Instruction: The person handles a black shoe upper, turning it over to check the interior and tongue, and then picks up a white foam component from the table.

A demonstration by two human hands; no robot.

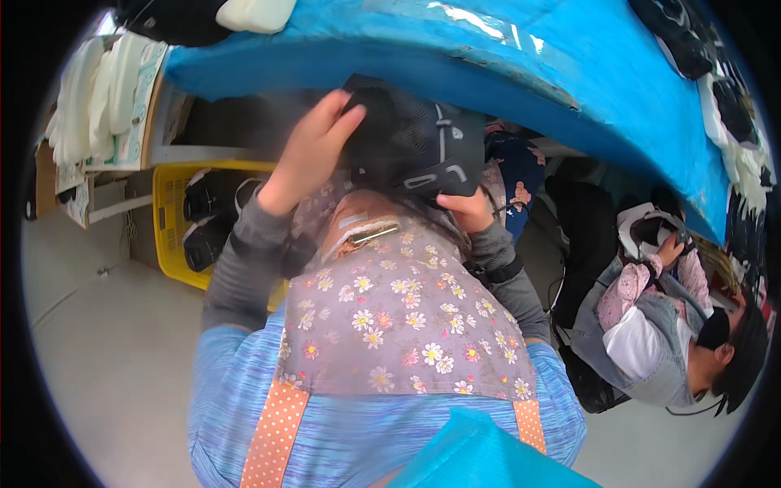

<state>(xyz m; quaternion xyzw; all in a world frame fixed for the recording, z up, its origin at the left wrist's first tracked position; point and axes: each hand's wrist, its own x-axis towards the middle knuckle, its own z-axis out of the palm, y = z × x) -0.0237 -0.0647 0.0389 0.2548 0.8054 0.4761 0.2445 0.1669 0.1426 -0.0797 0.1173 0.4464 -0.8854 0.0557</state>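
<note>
A black piece of mesh and smooth fabric with pale grey trim (411, 150), shaped like part of a shoe, is held up in front of the person, over the lap and just below the near edge of the counter covered in glossy blue plastic sheeting (390, 41). The right hand (470, 211) has its grip closed on the lower right corner of the piece, thumb on top and fingers mostly hidden beneath. The left hand (313, 140), blurred, is at the upper left edge of the piece, its thumb and forefinger slightly apart against the black fabric; whether that grip is pinched tight I cannot tell.

Under the hands spreads a greyish-mauve apron printed with daisies (407, 317), a narrow metallic object (374, 234) showing at its upper part. To the left, a yellow plastic crate (165, 224) on the pale grey floor (122, 350) holds black shoe-like pieces (203, 244). Above it, white moulded pieces (122, 89) stand in a row. At right, a seated co-worker in a denim vest (639, 333) handles a black-and-white shoe-like piece (643, 228).
</note>
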